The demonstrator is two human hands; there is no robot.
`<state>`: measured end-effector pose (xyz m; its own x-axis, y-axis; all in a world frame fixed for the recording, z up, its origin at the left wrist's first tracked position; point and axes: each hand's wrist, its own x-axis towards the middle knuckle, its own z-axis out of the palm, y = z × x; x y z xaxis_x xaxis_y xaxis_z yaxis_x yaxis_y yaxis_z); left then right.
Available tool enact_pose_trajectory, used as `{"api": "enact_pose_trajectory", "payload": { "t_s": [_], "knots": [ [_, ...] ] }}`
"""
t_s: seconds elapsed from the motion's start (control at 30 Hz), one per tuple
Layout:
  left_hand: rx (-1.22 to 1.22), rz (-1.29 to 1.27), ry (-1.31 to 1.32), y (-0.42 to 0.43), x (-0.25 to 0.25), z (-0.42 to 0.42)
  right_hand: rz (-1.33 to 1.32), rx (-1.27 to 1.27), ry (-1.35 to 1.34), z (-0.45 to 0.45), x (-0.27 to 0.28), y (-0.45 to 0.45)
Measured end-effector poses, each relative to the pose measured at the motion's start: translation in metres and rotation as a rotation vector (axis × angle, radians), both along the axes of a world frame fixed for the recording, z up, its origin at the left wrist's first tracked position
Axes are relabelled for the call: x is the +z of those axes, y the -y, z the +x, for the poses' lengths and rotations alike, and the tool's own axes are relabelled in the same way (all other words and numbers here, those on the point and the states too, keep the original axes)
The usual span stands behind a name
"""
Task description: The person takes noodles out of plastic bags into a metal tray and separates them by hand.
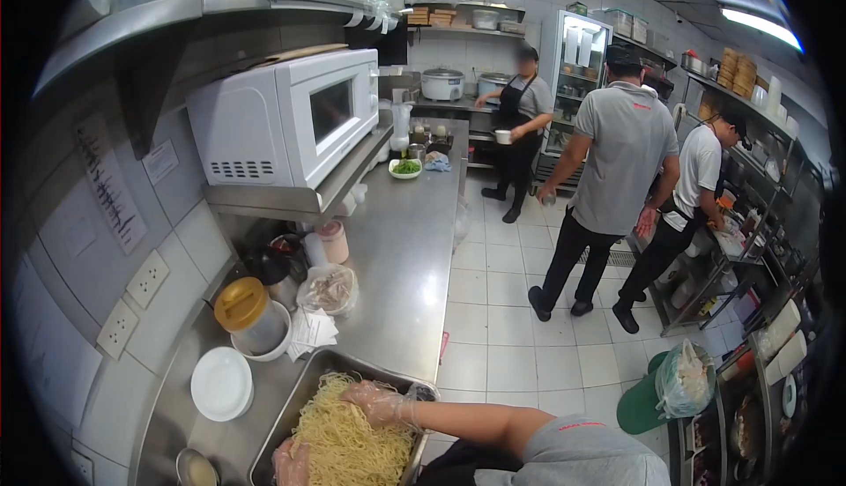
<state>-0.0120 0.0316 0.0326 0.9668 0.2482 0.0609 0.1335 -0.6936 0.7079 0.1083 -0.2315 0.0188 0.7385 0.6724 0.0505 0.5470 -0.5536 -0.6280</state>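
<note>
A deep metal tray (pixel 315 365) at the bottom of the head view holds a large heap of thin yellow noodles (pixel 359 442). My right hand (pixel 377 402), in a clear plastic glove, reaches across the tray's far side with its fingers curled into the noodles. At the tray's near left, my left hand (pixel 292 463), also gloved, is closed on noodles at the edge of the heap. Strands partly cover the fingertips of both hands. The frame's lower edge cuts off part of the left hand.
Beside the tray are white plates (pixel 222 384), a yellow-lidded container (pixel 244 304), a plastic bag (pixel 329 290) and a small bowl (pixel 196 468). A microwave (pixel 291 120) sits on a shelf above the counter (pixel 388 248). Three co-workers stand beyond; a green bin (pixel 641 402) is at right.
</note>
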Motion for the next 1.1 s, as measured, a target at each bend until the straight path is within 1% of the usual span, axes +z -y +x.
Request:
{"api": "enact_pose_trajectory", "payload": {
  "t_s": [0.03, 0.1, 0.17, 0.2, 0.23, 0.3, 0.33, 0.43, 0.47, 0.53, 0.57, 0.6, 0.63, 0.67, 0.7, 0.73, 0.77, 0.83, 0.87, 0.93, 1.03, 1.1],
  "knots": [
    [-0.097, -0.010, 0.045, -0.002, 0.000, 0.003, 0.033, 0.005, -0.044, 0.007, -0.002, -0.003],
    [-0.128, -0.048, 0.017, -0.004, -0.002, 0.007, 0.098, 0.011, -0.149, 0.016, -0.003, -0.005],
    [-0.198, -0.068, -0.012, -0.015, -0.016, 0.009, 0.110, -0.001, -0.141, 0.016, 0.000, 0.001],
    [-0.232, -0.117, -0.131, -0.014, 0.000, 0.008, 0.115, -0.022, -0.127, 0.010, 0.006, 0.003],
    [-0.212, -0.011, -0.068, -0.019, -0.009, 0.005, 0.117, -0.044, -0.109, 0.006, 0.007, 0.004],
    [-0.167, 0.191, 0.081, -0.015, -0.009, 0.007, 0.139, -0.079, -0.086, 0.007, -0.006, 0.004],
    [-0.184, -0.144, -0.167, -0.017, -0.005, 0.011, 0.145, -0.075, -0.096, 0.008, -0.010, 0.005],
    [-0.116, -0.024, 0.128, -0.003, -0.002, 0.004, 0.135, -0.055, -0.073, 0.010, -0.009, 0.003],
    [-0.091, -0.083, 0.113, -0.006, -0.009, 0.004, 0.130, -0.050, -0.055, 0.012, -0.009, 0.002],
    [-0.056, -0.200, 0.088, -0.012, -0.028, 0.008, 0.067, -0.069, -0.214, 0.010, 0.016, 0.000],
    [-0.052, -0.177, 0.054, -0.008, -0.015, 0.010, 0.035, -0.084, -0.298, 0.006, 0.031, 0.002],
    [-0.049, -0.153, 0.009, 0.001, 0.004, 0.008, 0.018, -0.077, -0.305, 0.001, 0.045, 0.006],
    [-0.045, -0.132, -0.038, 0.006, 0.013, 0.005, 0.034, -0.077, -0.295, 0.000, 0.046, 0.006],
    [-0.095, -0.071, 0.026, 0.001, 0.004, 0.008, 0.048, -0.076, -0.286, 0.000, 0.045, 0.006],
    [-0.065, -0.005, 0.081, -0.006, -0.015, 0.009, 0.060, -0.073, -0.278, -0.001, 0.041, 0.005],
    [-0.036, 0.062, 0.139, -0.015, -0.038, 0.011, 0.093, -0.033, -0.273, 0.008, 0.021, 0.001],
    [-0.006, 0.130, 0.199, -0.019, -0.049, 0.011, 0.094, -0.047, -0.271, 0.005, 0.023, 0.002],
    [-0.026, -0.010, 0.035, -0.001, -0.005, 0.007, 0.093, -0.074, -0.260, -0.001, 0.038, 0.006],
    [-0.037, -0.080, -0.045, 0.006, 0.012, 0.006, 0.150, -0.080, -0.193, 0.000, 0.031, 0.004],
    [-0.046, -0.048, -0.039, 0.003, 0.007, 0.008, 0.266, -0.097, -0.062, 0.003, 0.008, 0.000],
    [-0.055, 0.057, -0.025, 0.000, 0.003, 0.011, 0.250, -0.110, -0.035, 0.004, 0.001, -0.001],
    [-0.085, 0.105, -0.008, -0.005, -0.005, 0.012, 0.108, -0.086, -0.180, 0.005, 0.021, 0.002]
  ]
}}
